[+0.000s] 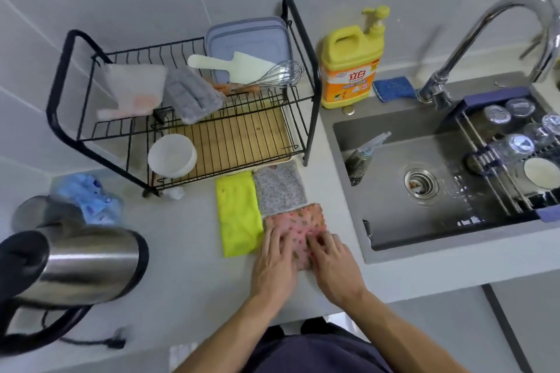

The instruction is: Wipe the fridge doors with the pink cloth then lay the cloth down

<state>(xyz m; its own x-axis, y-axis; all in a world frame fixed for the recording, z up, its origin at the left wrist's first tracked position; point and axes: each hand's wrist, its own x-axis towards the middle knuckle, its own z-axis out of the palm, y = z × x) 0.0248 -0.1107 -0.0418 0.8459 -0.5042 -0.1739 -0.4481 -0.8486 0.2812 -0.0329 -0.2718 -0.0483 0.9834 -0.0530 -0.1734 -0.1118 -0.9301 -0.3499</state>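
Note:
The pink patterned cloth [298, 221] lies folded flat on the grey counter [188, 275], just left of the sink. My left hand [274, 263] rests on its left part with the fingers stretched forward. My right hand [335, 265] lies on its right part, the fingers slightly bent on the fabric. Both hands cover the near half of the cloth. No fridge is in view.
A yellow-green cloth [238, 215] and a grey patterned cloth [280, 189] lie beside the pink one. Behind them stands a black dish rack [181, 118]. A steel kettle [75, 263] is at the left, the sink [424, 191] and yellow detergent bottle [350, 66] at the right.

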